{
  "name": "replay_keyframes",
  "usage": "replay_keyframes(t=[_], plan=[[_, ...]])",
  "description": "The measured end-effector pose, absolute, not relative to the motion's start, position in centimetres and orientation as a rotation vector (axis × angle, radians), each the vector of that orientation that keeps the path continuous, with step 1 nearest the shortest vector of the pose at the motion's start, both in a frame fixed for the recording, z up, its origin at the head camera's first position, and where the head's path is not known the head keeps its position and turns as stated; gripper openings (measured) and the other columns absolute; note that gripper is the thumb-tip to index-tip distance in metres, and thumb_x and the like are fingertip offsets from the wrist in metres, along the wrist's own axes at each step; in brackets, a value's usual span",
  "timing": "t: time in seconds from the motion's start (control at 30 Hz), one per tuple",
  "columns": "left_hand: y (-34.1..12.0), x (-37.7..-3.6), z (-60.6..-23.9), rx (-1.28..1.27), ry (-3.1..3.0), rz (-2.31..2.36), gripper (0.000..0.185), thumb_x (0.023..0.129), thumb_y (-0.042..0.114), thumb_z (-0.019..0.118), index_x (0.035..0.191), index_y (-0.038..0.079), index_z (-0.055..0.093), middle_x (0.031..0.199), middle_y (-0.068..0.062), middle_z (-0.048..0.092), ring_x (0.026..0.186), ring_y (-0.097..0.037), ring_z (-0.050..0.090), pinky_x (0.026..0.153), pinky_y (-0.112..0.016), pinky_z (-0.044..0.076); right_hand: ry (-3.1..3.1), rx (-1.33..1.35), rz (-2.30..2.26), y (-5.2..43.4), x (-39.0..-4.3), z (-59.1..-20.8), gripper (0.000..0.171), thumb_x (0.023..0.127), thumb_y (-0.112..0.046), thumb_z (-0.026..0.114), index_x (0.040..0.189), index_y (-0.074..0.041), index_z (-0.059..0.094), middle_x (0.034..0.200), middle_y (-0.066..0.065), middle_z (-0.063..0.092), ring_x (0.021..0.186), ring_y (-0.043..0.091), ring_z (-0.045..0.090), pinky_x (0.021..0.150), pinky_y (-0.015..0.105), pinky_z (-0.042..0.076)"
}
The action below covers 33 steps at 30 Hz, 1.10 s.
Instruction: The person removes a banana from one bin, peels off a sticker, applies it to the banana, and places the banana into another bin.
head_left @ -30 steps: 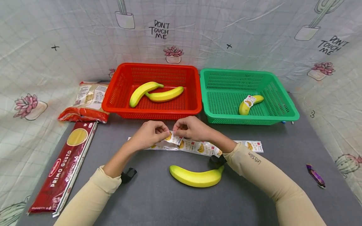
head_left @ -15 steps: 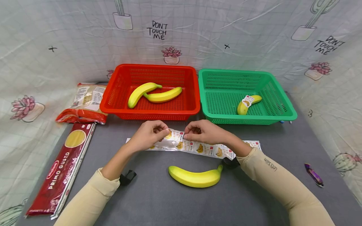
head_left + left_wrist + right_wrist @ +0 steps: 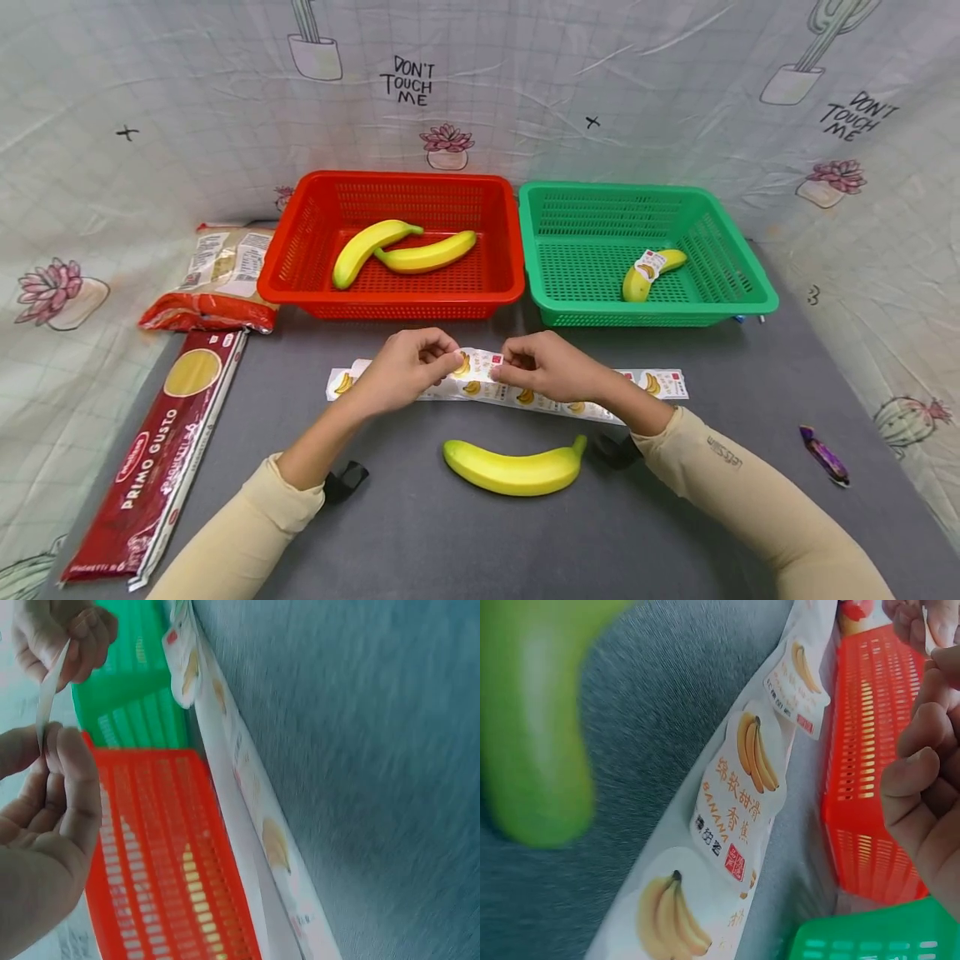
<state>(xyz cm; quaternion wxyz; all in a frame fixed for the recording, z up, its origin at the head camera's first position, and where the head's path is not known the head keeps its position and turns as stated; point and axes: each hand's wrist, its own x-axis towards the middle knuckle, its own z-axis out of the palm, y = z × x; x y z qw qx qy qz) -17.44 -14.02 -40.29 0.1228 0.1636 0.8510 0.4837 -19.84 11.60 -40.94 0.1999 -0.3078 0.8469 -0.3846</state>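
Observation:
A white banana sticker is stretched between the two hands. The left hand pinches its left end between thumb and fingers, and the right hand pinches its right end. Edge-on in the left wrist view, the sticker looks thin and apart from the strip below. That strip of banana stickers lies across the table under the hands, partly hidden by them; several stickers show up close in the right wrist view. Nearer the body, a yellow banana with a greenish tip rests on the table.
Behind the hands stand a red basket with two bananas and a green basket with one stickered banana. Spaghetti and another food bag lie left. A purple-wrapped sweet lies right.
The right hand has moved from beside the left hand to the sticker's right end. More of the sticker now shows between the hands. The banana on the table has not moved.

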Motion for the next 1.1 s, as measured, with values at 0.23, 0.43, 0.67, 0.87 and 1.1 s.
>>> replay_keyframes(t=[0.23,0.43,0.67,0.87,1.1], plan=[[-12.0,-14.3,-41.0,0.683,2.662,1.202,0.007,0.095,0.021,0.071,0.089,0.017,0.069,0.084,0.005,0.065,0.078,-0.010,0.055,0.071,-0.025,0.046,2.389,-0.847,-1.058,13.5,-16.2,-40.6,0.027,0.096,-0.027,0.070,0.073,-0.017,0.060,0.061,-0.012,0.045,0.056,0.002,0.041,0.054,0.019,0.033],[-10.9,-10.6,-41.7,0.909,2.775,0.823,0.014,0.096,0.025,0.068,0.084,0.019,0.062,0.091,0.005,0.059,0.094,-0.017,0.051,0.084,-0.037,0.044,2.370,-0.810,-0.999,14.1,-12.5,-41.4,0.027,0.094,-0.023,0.070,0.069,-0.021,0.059,0.058,-0.016,0.044,0.053,-0.003,0.041,0.052,0.017,0.032],[-10.1,-9.0,-42.7,0.963,2.776,0.657,0.017,0.099,0.027,0.066,0.084,0.021,0.059,0.093,0.006,0.059,0.097,-0.016,0.050,0.078,-0.034,0.037,2.454,-0.787,-0.932,14.2,-10.1,-42.1,0.027,0.091,-0.024,0.071,0.067,-0.024,0.057,0.056,-0.019,0.044,0.050,-0.005,0.039,0.049,0.016,0.031],[-9.5,-9.2,-43.0,0.955,2.734,0.605,0.018,0.100,0.030,0.064,0.086,0.021,0.058,0.090,0.008,0.057,0.094,-0.014,0.050,0.076,-0.035,0.036,2.557,-0.792,-0.850,14.4,-9.7,-42.3,0.027,0.088,-0.026,0.072,0.066,-0.026,0.056,0.055,-0.020,0.042,0.049,-0.006,0.037,0.048,0.016,0.030],[-9.4,-9.7,-42.6,0.874,2.638,0.698,0.015,0.100,0.028,0.066,0.090,0.018,0.060,0.091,0.006,0.058,0.091,-0.014,0.051,0.073,-0.033,0.035,2.573,-0.741,-0.853,14.6,-9.9,-42.4,0.026,0.088,-0.027,0.073,0.067,-0.026,0.057,0.054,-0.019,0.043,0.049,-0.005,0.038,0.049,0.017,0.029]])
